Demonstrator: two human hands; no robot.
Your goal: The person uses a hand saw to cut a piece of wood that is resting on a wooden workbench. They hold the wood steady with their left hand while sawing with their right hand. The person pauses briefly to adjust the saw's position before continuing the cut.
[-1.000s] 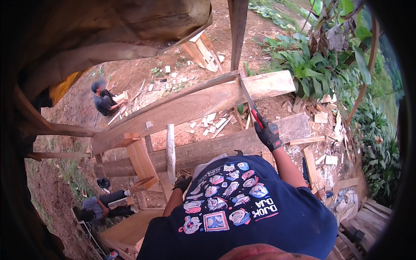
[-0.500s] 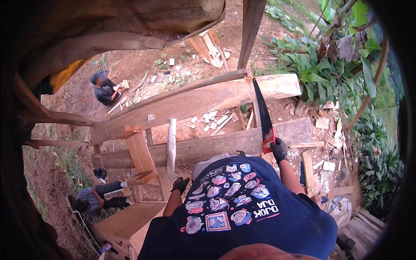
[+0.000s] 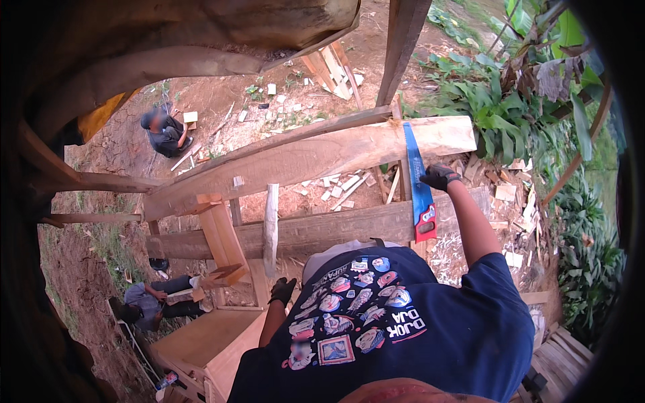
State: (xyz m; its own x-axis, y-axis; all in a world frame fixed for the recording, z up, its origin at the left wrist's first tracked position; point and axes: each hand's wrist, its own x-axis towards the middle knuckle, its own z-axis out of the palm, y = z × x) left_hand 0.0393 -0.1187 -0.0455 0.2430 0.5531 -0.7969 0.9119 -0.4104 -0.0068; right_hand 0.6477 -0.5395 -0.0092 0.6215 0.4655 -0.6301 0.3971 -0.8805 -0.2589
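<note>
Nearest, at 5 o'clock on a clock face centred on the view, is the wearer's dark printed shirt (image 3: pixel 450 322). At 7 o'clock the gloved left hand (image 3: pixel 283 290) hangs beside it, fingers loosely parted, with nothing seen in them. Toward 3 o'clock the gloved right hand (image 3: pixel 440 178) is just beside the saw (image 3: pixel 419 181), fingers curled; how tightly they close, and whether they touch the blade, I cannot tell. The saw lies across the counter's near board (image 3: pixel 336 228) and far board (image 3: pixel 302 161), blue blade pointing to 12, red handle to 6. A pale upright stake (image 3: pixel 271 232) stands against the near board. Farther off, one person (image 3: pixel 144 307) is at 8 o'clock, another (image 3: pixel 164 138) crouches at 10, and broad-leaved plants (image 3: pixel 487 101) grow at 2.
</note>
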